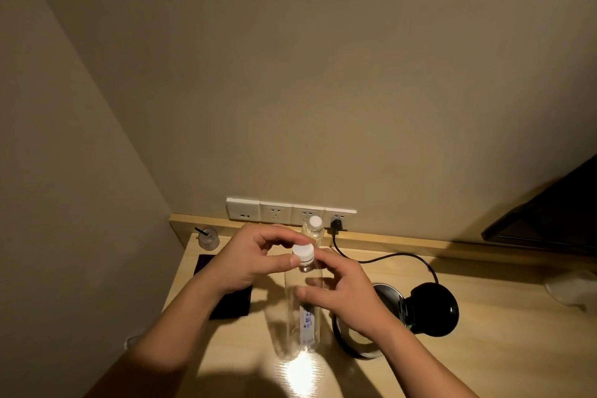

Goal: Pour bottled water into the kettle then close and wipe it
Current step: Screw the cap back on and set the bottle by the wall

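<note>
— Closest in, what is held by the right grip [339,294]?
— The clear water bottle [303,310] is clasped round its upper body and kept upright on the table [226,352].
— And the left grip [255,258]?
— It is closed on the white cap [303,250], which is pinched between thumb and fingers and seated on the neck.
— Where is the kettle [387,292] found?
— Just right of the bottle, partly hidden by the right wrist, with its black lid [433,308] swung open.

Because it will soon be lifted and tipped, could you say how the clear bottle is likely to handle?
Tall and narrow, the bottle probably tips easily if the right hand releases it. Its thin clear wall likely dents when squeezed. The left hand pinches its cap, so spilling seems unlikely.
</note>
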`<state>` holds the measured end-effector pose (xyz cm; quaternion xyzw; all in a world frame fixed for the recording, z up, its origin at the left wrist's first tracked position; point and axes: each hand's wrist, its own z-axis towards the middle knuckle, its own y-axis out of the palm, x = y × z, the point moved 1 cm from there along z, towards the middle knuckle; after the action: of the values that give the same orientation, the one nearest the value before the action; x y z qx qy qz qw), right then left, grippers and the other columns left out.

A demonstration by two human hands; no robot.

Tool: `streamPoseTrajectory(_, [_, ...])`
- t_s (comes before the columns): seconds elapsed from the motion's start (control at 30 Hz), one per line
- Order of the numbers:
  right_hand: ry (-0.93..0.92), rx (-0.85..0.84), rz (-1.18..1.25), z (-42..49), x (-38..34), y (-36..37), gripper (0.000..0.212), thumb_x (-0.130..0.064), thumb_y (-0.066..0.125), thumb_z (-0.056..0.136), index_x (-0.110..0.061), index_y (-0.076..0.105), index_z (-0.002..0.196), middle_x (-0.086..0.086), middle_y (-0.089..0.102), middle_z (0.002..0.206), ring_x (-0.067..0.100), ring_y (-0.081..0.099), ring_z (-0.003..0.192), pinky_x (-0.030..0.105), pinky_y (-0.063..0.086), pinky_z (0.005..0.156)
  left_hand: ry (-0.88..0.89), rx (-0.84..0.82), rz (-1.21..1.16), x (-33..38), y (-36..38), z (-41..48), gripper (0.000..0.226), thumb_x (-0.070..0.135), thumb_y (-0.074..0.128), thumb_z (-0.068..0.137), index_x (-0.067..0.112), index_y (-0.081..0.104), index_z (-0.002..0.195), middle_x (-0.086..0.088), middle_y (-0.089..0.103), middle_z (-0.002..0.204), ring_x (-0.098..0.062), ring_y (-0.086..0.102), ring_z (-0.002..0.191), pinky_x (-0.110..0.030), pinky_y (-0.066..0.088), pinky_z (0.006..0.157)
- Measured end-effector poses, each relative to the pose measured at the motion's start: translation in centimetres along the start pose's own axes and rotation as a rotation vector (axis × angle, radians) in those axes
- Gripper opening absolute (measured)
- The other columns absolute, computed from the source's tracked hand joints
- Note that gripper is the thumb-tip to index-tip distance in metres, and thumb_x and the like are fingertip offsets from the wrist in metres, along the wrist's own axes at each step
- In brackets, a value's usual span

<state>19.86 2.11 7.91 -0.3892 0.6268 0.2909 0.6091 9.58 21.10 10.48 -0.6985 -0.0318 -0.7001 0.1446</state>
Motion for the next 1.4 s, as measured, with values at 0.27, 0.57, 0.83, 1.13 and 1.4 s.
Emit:
streamPoseTrajectory(0.27, [-0.053, 0.115, 0.042, -0.4, -1.0, 0.4, 0.053, -0.017, 0.083, 0.080, -0.029, 0.068, 0.129, 0.000, 0.069, 0.125, 0.021, 0.067, 0.115, 0.043, 0.058, 0.098, -0.082, -0.002, 0.602, 5.0, 0.7, 1.6, 0.085, 0.097, 0.032, 0.076, 0.034, 0.050, 0.131, 0.016, 0.057, 0.119, -0.002, 0.059, 0.108, -0.036, 0.053, 0.081])
streamPoseTrajectory(0.57, [-0.014, -0.070, 0.226, -0.4, -1.9, 0.3, 0.042, -0.016, 0.065, 0.083, -0.010, 0.059, 0.123, 0.017, 0.063, 0.092, 0.026, 0.059, 0.089, 0.046, 0.049, 0.082, 0.267, -0.365, 1.025, 6.5, 0.7, 3.4, 0.041, 0.061, 0.023, 0.105, 0.031, 0.042, 0.085, 0.012, 0.046, 0.076, -0.008, 0.045, 0.067, -0.030, 0.036, 0.063])
streamPoseTrajectory(0.83, [-0.149, 0.181, -0.294, 0.2, -2.0, 1.6, 0.035, -0.040, 0.075, 0.080, -0.033, 0.054, 0.106, 0.000, 0.058, 0.093, 0.016, 0.057, 0.083, 0.041, 0.054, 0.071, 0.134, -0.096, 1.382, 6.7, 2.2, 4.2, 0.066, 0.061, 0.020, 0.103, 0.017, 0.047, 0.062, 0.001, 0.044, 0.058, -0.028, 0.047, 0.063, -0.035, 0.030, 0.061])
streamPoseTrajectory(1.13, [0.007, -0.140, 0.128, 0.4, -2.3, 0.0, 0.040, -0.025, 0.085, 0.078, -0.035, 0.069, 0.113, -0.004, 0.066, 0.089, 0.014, 0.064, 0.083, 0.035, 0.057, 0.076, 0.315, -0.329, 1.054, 7.0, 1.4, 4.1, 0.062, 0.052, 0.022, 0.104, 0.017, 0.061, 0.073, 0.001, 0.060, 0.067, -0.018, 0.054, 0.061, -0.038, 0.047, 0.063])
streamPoseTrajectory(1.4, [0.015, -0.084, 0.070, 0.6, -1.6, 0.9, 0.044, -0.016, 0.086, 0.078, -0.020, 0.064, 0.116, 0.002, 0.061, 0.087, 0.008, 0.055, 0.066, 0.026, 0.047, 0.063, 0.168, -0.192, 1.164, 5.4, 2.0, 4.0, 0.067, 0.047, 0.026, 0.104, 0.009, 0.065, 0.065, -0.003, 0.050, 0.052, -0.025, 0.054, 0.054, -0.038, 0.048, 0.060])
